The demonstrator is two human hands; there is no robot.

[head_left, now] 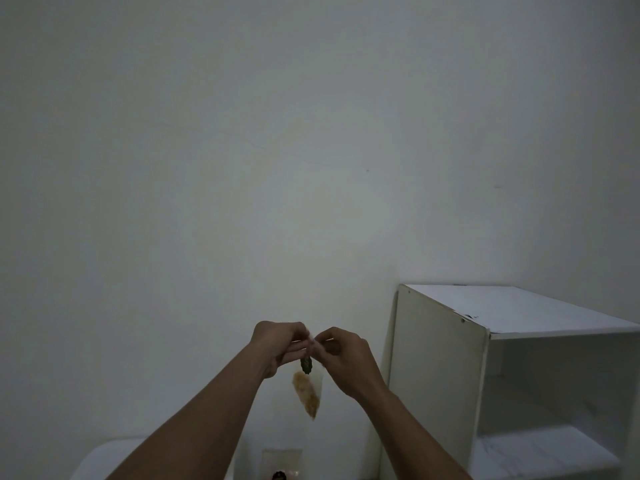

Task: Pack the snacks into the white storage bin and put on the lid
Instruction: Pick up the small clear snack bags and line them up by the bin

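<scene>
Both hands are raised in front of a bare wall and pinch the top of a small clear snack bag (pixel 306 393). The bag hangs down between them, with yellowish crumbly contents and a dark piece near its top. My left hand (pixel 280 346) grips the bag's upper left edge. My right hand (pixel 346 358) grips its upper right edge. At the bottom edge, a white rounded object (pixel 100 459), possibly the bin or its lid, shows behind my left forearm. Another clear snack bag (pixel 281 464) lies low in the middle, partly cut off.
A white open shelf unit (pixel 519 358) stands at the right, against the wall, its compartments facing me. The pale wall (pixel 277 150) fills most of the view.
</scene>
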